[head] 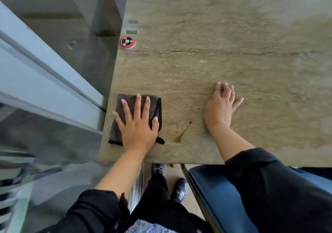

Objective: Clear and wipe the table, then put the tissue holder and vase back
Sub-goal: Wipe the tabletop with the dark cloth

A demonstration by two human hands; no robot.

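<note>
The left hand (138, 125) lies palm down with its fingers (138, 103) straight and spread, thumb out to the side, the forearm bare up to a black sleeve pushed back near the elbow. The right hand (221, 105) is also flat, palm down, its fingers close together and pointing forward, thumb splayed to the right. Its wrist bends slightly, and its forearm reaches in from a black sleeve.

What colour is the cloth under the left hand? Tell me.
Dark brown with a purple edge; the cloth shows in the head view.
</note>
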